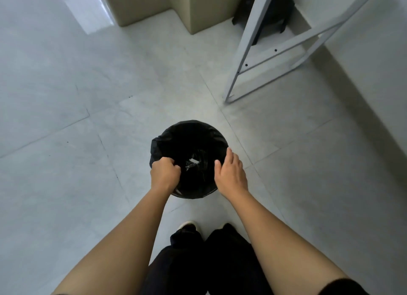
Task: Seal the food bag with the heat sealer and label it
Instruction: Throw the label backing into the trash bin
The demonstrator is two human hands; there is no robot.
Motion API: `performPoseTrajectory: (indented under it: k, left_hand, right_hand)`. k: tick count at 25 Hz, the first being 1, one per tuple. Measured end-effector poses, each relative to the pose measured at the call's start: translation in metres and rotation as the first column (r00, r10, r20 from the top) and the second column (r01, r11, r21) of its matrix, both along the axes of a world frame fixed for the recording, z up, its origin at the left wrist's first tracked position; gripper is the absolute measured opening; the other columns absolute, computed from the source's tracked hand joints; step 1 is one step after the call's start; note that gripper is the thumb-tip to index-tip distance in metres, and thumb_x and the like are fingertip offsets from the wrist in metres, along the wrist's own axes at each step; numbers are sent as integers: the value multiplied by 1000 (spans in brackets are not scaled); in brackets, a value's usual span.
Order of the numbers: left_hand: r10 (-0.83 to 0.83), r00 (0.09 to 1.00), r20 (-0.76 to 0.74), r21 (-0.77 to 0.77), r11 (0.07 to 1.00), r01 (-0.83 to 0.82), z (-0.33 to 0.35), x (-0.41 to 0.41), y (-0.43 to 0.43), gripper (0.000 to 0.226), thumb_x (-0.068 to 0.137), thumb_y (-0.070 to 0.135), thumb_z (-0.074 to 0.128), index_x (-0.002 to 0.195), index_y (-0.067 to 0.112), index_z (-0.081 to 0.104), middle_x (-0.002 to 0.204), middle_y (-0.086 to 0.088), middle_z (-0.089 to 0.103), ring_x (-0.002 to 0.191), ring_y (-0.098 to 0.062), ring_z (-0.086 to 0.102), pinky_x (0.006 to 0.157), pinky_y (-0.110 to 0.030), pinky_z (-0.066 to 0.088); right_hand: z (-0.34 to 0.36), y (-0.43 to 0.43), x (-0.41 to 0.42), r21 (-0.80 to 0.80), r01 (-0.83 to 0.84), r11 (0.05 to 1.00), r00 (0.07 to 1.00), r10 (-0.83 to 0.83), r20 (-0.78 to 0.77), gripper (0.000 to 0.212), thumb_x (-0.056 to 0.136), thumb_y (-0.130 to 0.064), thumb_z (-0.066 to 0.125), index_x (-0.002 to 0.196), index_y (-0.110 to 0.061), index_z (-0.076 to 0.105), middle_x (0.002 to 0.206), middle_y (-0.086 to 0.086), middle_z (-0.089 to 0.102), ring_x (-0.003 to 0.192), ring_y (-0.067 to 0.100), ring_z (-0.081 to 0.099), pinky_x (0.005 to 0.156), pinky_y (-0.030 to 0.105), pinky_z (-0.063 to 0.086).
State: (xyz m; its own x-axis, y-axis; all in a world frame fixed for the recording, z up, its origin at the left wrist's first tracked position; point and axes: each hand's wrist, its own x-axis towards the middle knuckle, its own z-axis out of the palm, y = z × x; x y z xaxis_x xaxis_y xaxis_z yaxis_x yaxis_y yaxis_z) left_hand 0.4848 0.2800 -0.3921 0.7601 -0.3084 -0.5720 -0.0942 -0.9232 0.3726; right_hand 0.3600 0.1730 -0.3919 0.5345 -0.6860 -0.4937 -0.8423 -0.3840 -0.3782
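Showing here are one round bin lined with a black plastic bag point(189, 136), two bare hands (left point(164, 173), right point(230, 173)), and one white metal frame point(248, 46).

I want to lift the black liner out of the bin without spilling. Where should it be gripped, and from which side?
Probably the liner's folded-over rim, from above at opposite sides: it drapes outward over the round bin, giving loose plastic to pinch. The left hand is already closed at the near-left edge; the right hand hovers open at the right edge.
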Motion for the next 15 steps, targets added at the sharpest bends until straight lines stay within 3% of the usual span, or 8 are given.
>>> performPoseTrajectory:
  k: [3,4,7,8,10,15]
  left_hand:
    - [0,997,74,-127,992,10,105,7,-8,29,92,19,45,100,5,69,92,-18,69,93,-37,59,75,-34,44]
    - [2,995,102,-182,983,17,148,8,-10,31,93,22,43,100,7,68,90,-16,69,91,-36,59,74,-34,44]
    - [52,986,155,-338,941,3,276,6,-22,34,96,24,37,69,9,51,60,-7,52,68,-34,51,57,-34,33]
    - [82,982,169,-390,921,-10,301,4,-28,34,96,24,37,69,10,50,59,-7,51,68,-34,51,57,-34,34]
    - [82,976,204,-491,871,29,371,-1,-43,33,98,24,37,88,6,62,76,-14,63,81,-35,58,69,-37,43]
    - [-267,908,322,-536,739,407,477,-46,-112,37,101,24,30,105,1,59,100,-23,65,95,-38,58,75,-37,40]
  right_hand:
    - [103,2,17,-31,-26,999,999,28,43,57,99,-36,29,145,-6,15,151,13,25,136,26,27,110,37,26]
    - [147,5,22,-40,-20,999,998,22,65,56,98,-36,29,145,-7,18,151,12,26,137,26,26,110,36,24]
    - [271,9,25,-77,23,997,989,-12,145,52,98,-34,30,142,-7,26,149,12,31,135,26,29,110,37,24]
    - [292,9,27,-106,24,994,986,-6,166,51,97,-33,31,141,-7,29,147,13,33,133,27,31,109,37,25]
    - [359,-2,22,-190,53,980,978,-12,208,50,97,-31,32,139,-5,30,145,15,35,131,29,34,109,38,27]
    - [466,-50,-38,-398,298,868,939,-192,285,53,98,-31,30,142,-3,23,150,14,29,137,27,28,112,35,22]
